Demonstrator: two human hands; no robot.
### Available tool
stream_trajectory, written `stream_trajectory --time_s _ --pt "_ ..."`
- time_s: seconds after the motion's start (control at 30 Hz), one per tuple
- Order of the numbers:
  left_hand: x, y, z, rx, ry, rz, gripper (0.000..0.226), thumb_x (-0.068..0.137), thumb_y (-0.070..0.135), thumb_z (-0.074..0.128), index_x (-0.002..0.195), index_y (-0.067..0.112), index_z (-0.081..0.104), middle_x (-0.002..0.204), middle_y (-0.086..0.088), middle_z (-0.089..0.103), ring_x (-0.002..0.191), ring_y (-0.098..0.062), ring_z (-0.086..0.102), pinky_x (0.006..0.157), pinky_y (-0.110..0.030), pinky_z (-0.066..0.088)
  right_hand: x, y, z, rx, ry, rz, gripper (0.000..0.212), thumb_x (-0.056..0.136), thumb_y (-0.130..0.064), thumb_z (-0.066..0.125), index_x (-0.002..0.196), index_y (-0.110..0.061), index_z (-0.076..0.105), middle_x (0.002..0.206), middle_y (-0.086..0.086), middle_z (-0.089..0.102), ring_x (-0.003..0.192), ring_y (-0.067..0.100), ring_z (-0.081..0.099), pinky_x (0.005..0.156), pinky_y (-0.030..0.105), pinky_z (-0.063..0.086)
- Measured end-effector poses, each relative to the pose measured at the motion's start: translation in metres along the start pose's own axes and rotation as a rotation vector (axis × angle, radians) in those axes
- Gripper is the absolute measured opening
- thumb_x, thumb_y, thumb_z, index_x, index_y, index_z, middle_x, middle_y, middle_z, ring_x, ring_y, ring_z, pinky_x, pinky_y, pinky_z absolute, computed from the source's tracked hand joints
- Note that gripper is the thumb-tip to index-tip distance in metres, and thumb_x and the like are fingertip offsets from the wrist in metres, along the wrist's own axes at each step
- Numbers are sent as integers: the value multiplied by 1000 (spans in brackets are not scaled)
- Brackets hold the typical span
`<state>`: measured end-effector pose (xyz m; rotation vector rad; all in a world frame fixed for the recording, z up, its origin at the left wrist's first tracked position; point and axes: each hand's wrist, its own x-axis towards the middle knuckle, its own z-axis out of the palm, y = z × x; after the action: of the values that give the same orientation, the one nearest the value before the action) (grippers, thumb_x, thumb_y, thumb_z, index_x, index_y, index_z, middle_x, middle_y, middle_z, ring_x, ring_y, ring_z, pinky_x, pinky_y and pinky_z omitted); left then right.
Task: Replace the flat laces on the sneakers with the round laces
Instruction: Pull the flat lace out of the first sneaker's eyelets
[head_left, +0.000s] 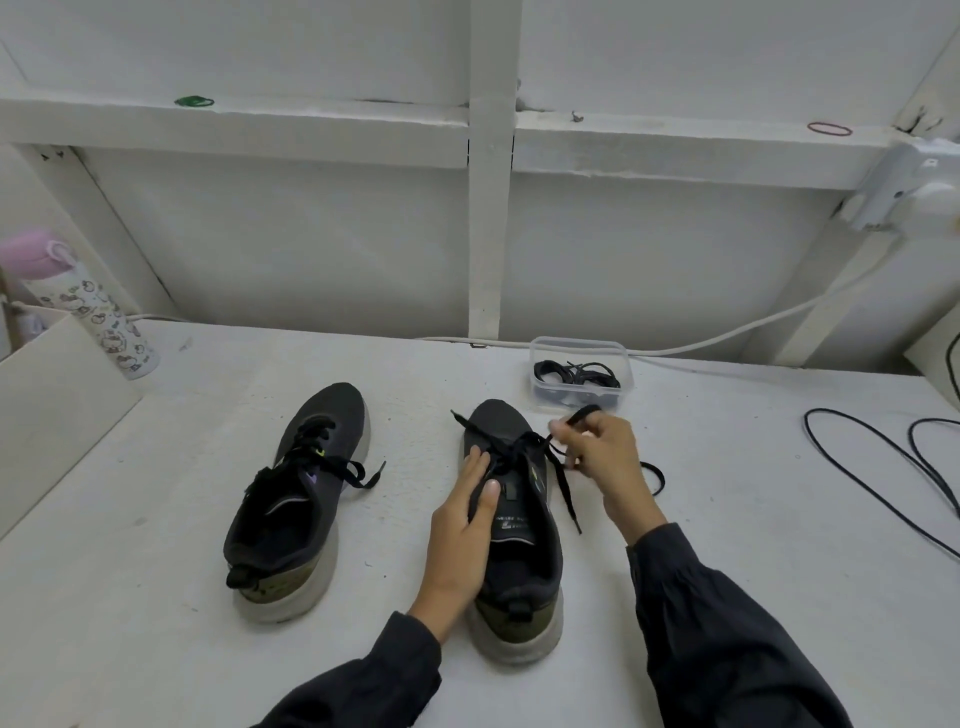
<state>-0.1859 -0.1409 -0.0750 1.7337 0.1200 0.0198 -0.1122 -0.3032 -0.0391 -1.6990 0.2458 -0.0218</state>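
White bench (727, 519): left hand (462, 525) presses flat on the sneaker (519, 561); right hand (602, 452) pinches its flat lace (565, 493) at two o'clock — a skewed tug might jam it.

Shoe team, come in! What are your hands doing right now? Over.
Left hand resting on the right-side sneaker, steadying it. Right hand pinching its flat lace. Round laces waiting in the box. Nothing in the way.

Single head view. Camera above and behind right sneaker (496, 422), close to it, facing forward and down along heel-to-toe line. White wall (311, 234) beyond right sneaker fills upper frame.
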Motion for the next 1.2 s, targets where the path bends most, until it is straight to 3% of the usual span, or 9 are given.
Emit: stream_trajectory --time_s 0.1,0.23,0.37,0.47,0.6,0.7,0.8,1.0,1.2 --pt "0 0 0 -5 2 -7 43 101 24 48 144 20 44 152 11 38 140 -1 32 115 -18 25 6 3 -4 214 209 70 21 89 -20 69 82 -4 58 72 4 57 48 14 44 42 19 33" --pt "1 1 1 5 15 -4 43 101 23 48 144 19 45 152 9 39 140 -1 33 115 -17 25 -9 8 2 19 -92 173 28 83 -32 75 80 -5 66 63 1 57 45 11 41 41 19 27" --pt "0 2 1 5 13 -9 43 101 24 48 144 20 44 152 10 39 140 -1 33 116 -19 26 -16 8 9 -47 -209 95 22 81 -17 78 69 -3 65 48 -5 50 42 7 41 41 18 28" --pt "0 3 0 5 4 -8 43 101 23 48 144 19 44 152 11 38 139 0 33 115 -17 25 -5 5 4 4 -33 66 27 87 -14 71 65 -7 57 54 -1 51 46 12 45 43 21 30" --pt "-1 3 0 -1 5 -14 43 101 22 48 144 19 45 152 12 37 140 0 32 113 -13 24 10 6 -7 296 217 133 20 95 -18 63 83 -5 53 73 3 51 47 12 44 38 19 29" --pt "-1 3 0 -16 12 -18 42 101 22 48 143 21 45 152 12 38 139 0 33 116 -19 25 -1 7 -1 151 -5 183 24 90 -28 69 87 -5 62 72 1 56 45 9 44 41 20 29" --pt "0 3 0 -2 16 -15 41 101 22 48 142 22 45 152 11 38 139 0 33 117 -21 25 -19 8 11 44 -218 162 17 82 -19 77 74 -8 67 59 0 53 44 6 41 41 17 27" --pt "-2 4 0 2 -7 -21 41 101 22 48 142 22 46 152 12 38 140 1 32 117 -20 24 -5 13 12 193 19 90 15 93 -12 64 79 -8 57 65 4 54 46 12 48 39 20 32" --pt "1 3 -4 73 -24 23 45 98 25 56 142 26 45 151 11 39 140 -2 34 118 -26 28 -13 12 20 145 -115 109 24 90 -24 69 80 -5 58 58 2 50 43 9 41 39 17 27"
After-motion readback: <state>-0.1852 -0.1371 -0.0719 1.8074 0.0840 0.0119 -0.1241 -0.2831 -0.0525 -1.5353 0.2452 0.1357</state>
